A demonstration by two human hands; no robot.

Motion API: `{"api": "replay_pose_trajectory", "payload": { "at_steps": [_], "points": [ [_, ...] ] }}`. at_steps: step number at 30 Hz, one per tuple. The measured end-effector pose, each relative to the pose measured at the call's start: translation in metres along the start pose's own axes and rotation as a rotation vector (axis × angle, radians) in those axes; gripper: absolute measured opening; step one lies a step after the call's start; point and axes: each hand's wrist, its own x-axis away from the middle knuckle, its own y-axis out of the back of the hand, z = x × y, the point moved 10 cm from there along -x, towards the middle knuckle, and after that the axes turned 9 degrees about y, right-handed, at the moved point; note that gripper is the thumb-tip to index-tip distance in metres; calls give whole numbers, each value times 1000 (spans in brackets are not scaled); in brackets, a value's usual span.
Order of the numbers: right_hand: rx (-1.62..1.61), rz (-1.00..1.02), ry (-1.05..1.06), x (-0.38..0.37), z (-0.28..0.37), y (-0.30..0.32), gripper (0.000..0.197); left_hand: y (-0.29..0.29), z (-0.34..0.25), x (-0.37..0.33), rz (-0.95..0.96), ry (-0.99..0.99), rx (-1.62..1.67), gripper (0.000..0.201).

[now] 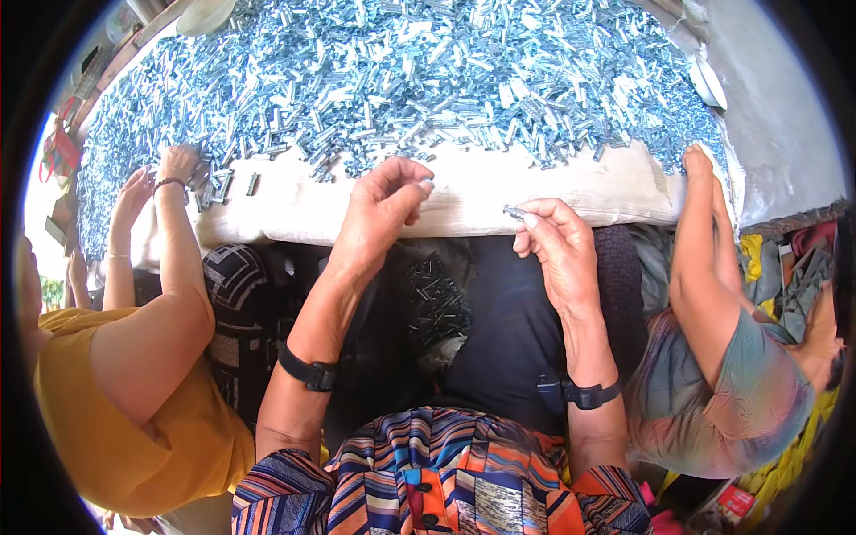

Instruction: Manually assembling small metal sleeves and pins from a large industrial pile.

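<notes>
My left hand (385, 203) is above the near edge of the table, with thumb and forefinger pinched together. A tiny pale bit shows at their tips, too small to name. Lower and to the right, my right hand (560, 250) grips a small grey metal piece (514, 212) between thumb and fingers, one end sticking out to the left. Beyond both hands spreads a wide heap of small shiny metal pieces (401, 80), short and narrow, bluish silver. A bare strip of pale cloth (473, 192) runs along the table's near edge under my hands.
At left, a person in a mustard top (134, 419) has hands at the heap. Another in a multicoloured top (713, 392) reaches in at right. Similar dark pieces (437, 303) lie below, between my legs. A white dish (707, 82) rests at the heap's right edge.
</notes>
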Motion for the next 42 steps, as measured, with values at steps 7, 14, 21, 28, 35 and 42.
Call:
{"api": "replay_pose_trajectory", "payload": {
  "at_steps": [7, 14, 21, 28, 35, 42],
  "points": [
    [-85, 107, 19, 11, 11, -42, 9, -35, -2, 36, 287, 119, 409, 10],
    [-152, 160, 26, 16, 14, -55, 10, -39, 0, 44, 344, 109, 460, 8],
    [-120, 190, 42, 19, 13, -53, 11, -37, -5, 47, 353, 87, 353, 10],
    [-549, 501, -262, 40, 1, -83, 15, -68, -1, 70, 766, 149, 568, 19],
    [276, 391, -90, 7, 1, -53, 15, -32, 26, 63, 557, 221, 189, 18],
    [1126, -85, 381, -74, 26, 27, 14, 24, 8, 15, -70, -50, -353, 9]
  ]
}}
